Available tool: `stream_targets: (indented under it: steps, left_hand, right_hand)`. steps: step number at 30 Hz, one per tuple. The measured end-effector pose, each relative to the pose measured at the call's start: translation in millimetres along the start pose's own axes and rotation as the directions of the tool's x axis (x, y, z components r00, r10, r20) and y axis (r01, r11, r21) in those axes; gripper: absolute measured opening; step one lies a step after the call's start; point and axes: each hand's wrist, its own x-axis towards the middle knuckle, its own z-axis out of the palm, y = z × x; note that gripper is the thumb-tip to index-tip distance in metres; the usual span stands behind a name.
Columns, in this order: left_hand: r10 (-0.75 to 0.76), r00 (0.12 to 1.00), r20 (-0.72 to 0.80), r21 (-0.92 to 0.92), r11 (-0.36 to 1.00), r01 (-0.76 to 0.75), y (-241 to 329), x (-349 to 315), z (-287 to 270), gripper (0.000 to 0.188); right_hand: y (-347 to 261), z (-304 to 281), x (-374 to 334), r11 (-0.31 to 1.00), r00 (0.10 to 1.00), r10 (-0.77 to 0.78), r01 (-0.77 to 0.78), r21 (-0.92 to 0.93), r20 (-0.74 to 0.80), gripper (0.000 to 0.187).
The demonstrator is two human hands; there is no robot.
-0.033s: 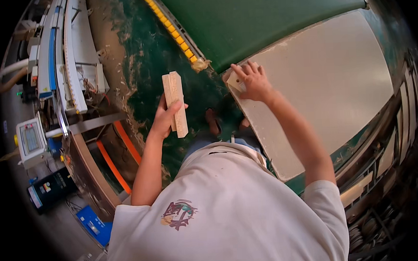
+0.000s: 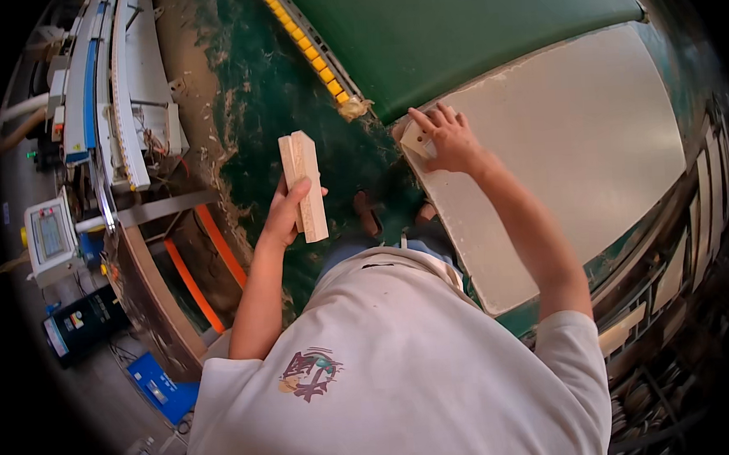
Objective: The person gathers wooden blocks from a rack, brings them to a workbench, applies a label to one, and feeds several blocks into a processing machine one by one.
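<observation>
From my remote seat I have the left hand [image 2: 281, 215] clamped on the strips [image 2: 314, 200], thumb across their face and fingers wrapped behind; they are in the air, left of the board [image 2: 559, 168]; the right hand [image 2: 457, 147] is at the board's far left corner, over the small block [image 2: 413, 141], its fingers spread apart (whether thumb and finger pinch the block, I cannot tell from here).

To do this well, I would want the left grip firm but not crushing, thumb square across the join, so the strips cannot slide against each other; I would set the right fingertips on the block's sides, clear of the dark hole in it, wrist low; I judge the block easy to nudge off that corner, so light pressure suits it.

My count: two strips that I can make out (another could hide behind); one block; one board; one green bed [image 2: 486, 32] beyond it; one row of yellow pieces [image 2: 312, 54]; one panel [image 2: 50, 236]; one blue box [image 2: 163, 386]; two orange bars [image 2: 193, 286].
</observation>
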Motion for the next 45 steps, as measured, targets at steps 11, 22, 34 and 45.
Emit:
stream_targets:
  steps: [11, 22, 34, 45]
  left_hand:
    - [-0.159, 0.986, 0.049, -0.438, 0.884, 0.164, -134.0, -106.5, -167.7, 0.077]
    - [0.095, 0.983, 0.158, -0.512, 0.859, 0.0, -127.2, -183.2, -358.3, 0.098]
    - [0.206, 0.966, -0.156, -0.759, 0.602, -0.25, -62.3, -161.6, -526.1, 0.067]
    - [0.119, 0.661, -0.741, -0.619, 0.263, -0.74, -58.5, -194.1, -682.4, 0.074]
  right_hand:
    - [-26.1, 49.0, -48.8, 0.937, 0.943, 0.314, -0.326, -0.122, -0.111, 0.111]
    - [-362.4, 164.9, -6.0, -0.071, 0.944, 0.296, -0.134, 0.988, 0.149, 0.067]
    - [-693.4, 116.2, 230.4, 0.212, 0.906, -0.38, -0.111, 0.971, 0.187, 0.118]
    - [-943.9, 152.9, 368.0, 0.631, 0.747, -0.644, 0.396, 0.667, 0.165, 0.092]
